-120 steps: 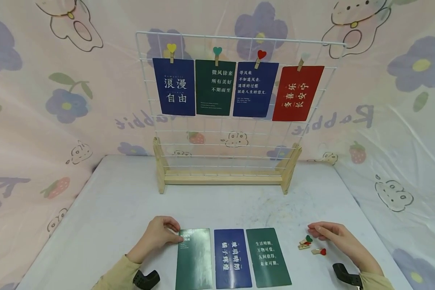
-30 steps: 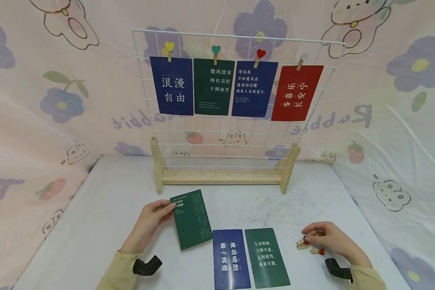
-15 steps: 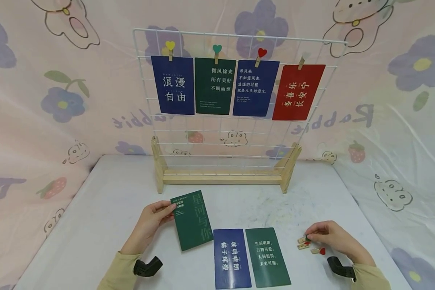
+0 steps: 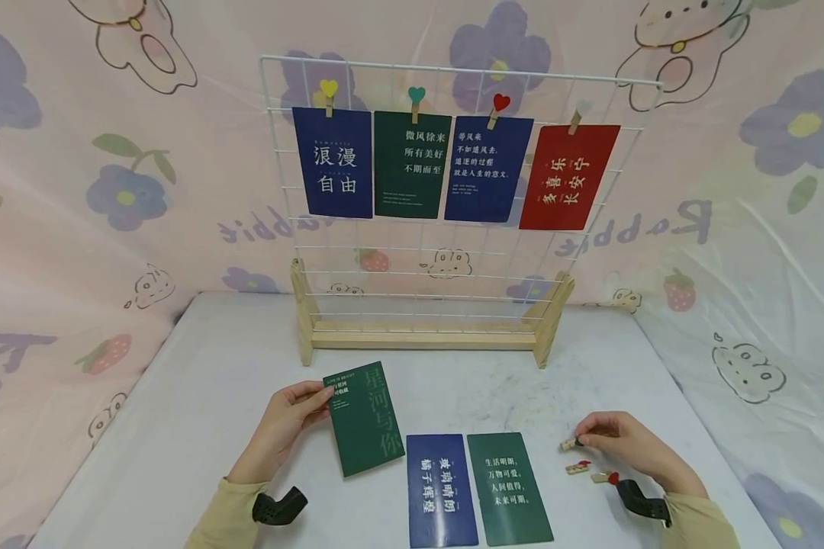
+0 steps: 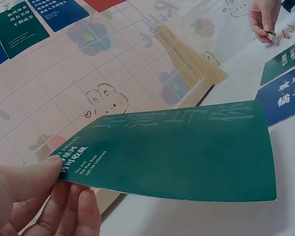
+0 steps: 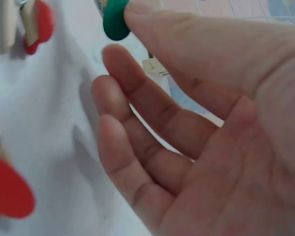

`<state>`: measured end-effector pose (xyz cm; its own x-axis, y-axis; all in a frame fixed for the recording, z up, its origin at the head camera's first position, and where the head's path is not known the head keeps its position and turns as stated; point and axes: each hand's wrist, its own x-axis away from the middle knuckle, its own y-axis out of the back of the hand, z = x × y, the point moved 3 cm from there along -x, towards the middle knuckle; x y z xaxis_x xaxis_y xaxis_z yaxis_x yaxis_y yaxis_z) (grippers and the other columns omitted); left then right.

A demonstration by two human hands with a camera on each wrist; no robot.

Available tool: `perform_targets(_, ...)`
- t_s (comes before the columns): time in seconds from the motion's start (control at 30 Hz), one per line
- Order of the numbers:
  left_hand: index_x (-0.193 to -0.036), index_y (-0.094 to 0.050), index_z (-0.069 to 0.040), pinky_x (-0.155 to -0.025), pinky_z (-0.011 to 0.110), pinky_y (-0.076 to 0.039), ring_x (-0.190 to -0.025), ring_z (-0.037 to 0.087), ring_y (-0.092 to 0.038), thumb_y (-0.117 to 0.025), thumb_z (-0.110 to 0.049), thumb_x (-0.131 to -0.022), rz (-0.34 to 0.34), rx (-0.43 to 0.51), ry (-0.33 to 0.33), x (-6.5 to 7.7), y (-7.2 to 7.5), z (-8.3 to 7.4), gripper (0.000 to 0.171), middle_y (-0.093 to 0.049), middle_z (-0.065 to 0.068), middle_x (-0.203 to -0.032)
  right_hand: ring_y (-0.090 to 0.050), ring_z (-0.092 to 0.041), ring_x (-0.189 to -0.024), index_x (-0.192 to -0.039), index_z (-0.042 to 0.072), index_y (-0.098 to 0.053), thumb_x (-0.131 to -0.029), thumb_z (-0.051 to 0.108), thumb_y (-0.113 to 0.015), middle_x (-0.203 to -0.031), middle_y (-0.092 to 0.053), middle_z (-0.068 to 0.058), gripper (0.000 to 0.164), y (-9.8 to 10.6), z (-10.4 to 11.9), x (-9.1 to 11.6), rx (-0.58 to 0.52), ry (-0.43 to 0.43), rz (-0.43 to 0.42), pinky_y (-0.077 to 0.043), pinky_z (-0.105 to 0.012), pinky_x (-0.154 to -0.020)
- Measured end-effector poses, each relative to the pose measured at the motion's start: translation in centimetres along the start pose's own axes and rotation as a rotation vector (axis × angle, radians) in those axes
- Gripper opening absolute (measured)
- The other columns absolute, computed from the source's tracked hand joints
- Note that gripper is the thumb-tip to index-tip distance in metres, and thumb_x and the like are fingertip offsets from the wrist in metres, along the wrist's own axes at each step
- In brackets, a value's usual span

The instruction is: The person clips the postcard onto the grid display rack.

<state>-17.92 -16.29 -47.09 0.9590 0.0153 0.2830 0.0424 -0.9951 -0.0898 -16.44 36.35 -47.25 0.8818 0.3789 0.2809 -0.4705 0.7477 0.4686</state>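
Observation:
My left hand (image 4: 290, 423) pinches a dark green card (image 4: 364, 419) by its upper left edge, thumb on top and fingers beneath. In the left wrist view this card (image 5: 177, 152) is tilted, raised off the white table. At the right, my right hand (image 4: 628, 446) pinches a small wooden clothespin (image 4: 568, 444) with a green heart (image 6: 116, 22) on it. Its other fingers (image 6: 118, 142) are loosely bent and hold nothing. Two clothespins with red hearts lie close by, one peg (image 4: 578, 467) above the other peg (image 4: 604, 478).
A blue card (image 4: 442, 492) and a green card (image 4: 510, 488) lie side by side at the front. Behind stands a white wire grid on a wooden base (image 4: 422, 337). Heart clothespins hold several cards along its top, the rightmost a red card (image 4: 570, 178).
Over the last seconds my left hand has lifted the green card off the table and up. My right hand has gripped the green-heart clothespin and drawn it away from the red-heart ones.

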Motion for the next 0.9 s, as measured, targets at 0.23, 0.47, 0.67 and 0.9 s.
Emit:
perform_targets(0.23, -0.115, -0.059, 0.007, -0.079, 0.029, -0.055, -0.083, 0.016, -0.065, -0.067, -0.011, -0.09, 0.007, -0.007, -0.002, 0.1, 0.0, -0.3, 0.032, -0.068, 0.01, -0.098, -0.062, -0.021, -0.09, -0.104, -0.002, -0.061, -0.095, 0.017, -0.061, -0.104, -0.064, -0.014, 0.021, 0.2, 1.0, -0.4, -0.002, 0.045, 0.014, -0.049, -0.025, -0.074)
perform_targets(0.47, -0.114, -0.059, 0.007, -0.08, 0.03, -0.055, -0.083, 0.016, -0.065, -0.067, -0.01, -0.091, 0.016, 0.001, -0.007, 0.0, 0.0, -0.2, 0.031, -0.068, 0.01, -0.098, -0.062, -0.023, -0.09, -0.105, -0.002, -0.062, -0.095, 0.017, -0.062, -0.102, -0.064, -0.013, 0.022, 0.6, 1.9, -1.1, 0.032, 0.092, -0.03, -0.051, -0.026, -0.075)
perform_targets(0.67, -0.114, -0.059, 0.007, -0.079, 0.029, -0.055, -0.082, 0.016, -0.064, -0.066, -0.01, -0.091, 0.014, 0.008, -0.004, -0.1, 0.0, -0.2, 0.03, -0.068, 0.01, -0.097, -0.062, -0.02, -0.094, -0.11, -0.004, -0.063, -0.096, 0.02, -0.06, -0.107, -0.064, -0.017, 0.028, 0.6, 2.8, -1.9, 0.034, 0.103, -0.039, -0.051, -0.027, -0.078)
perform_targets(0.9, -0.113, -0.06, 0.006, -0.081, 0.031, -0.055, -0.082, 0.016, -0.064, -0.068, -0.012, -0.09, 0.009, 0.021, 0.001, -0.3, -0.2, -0.4, 0.03, -0.068, 0.008, -0.096, -0.064, -0.02, -0.094, -0.117, -0.005, -0.06, -0.095, 0.02, -0.062, -0.11, -0.063, -0.021, 0.034, 0.3, 3.8, -3.0, 0.019, 0.128, -0.064, -0.053, -0.033, -0.081)
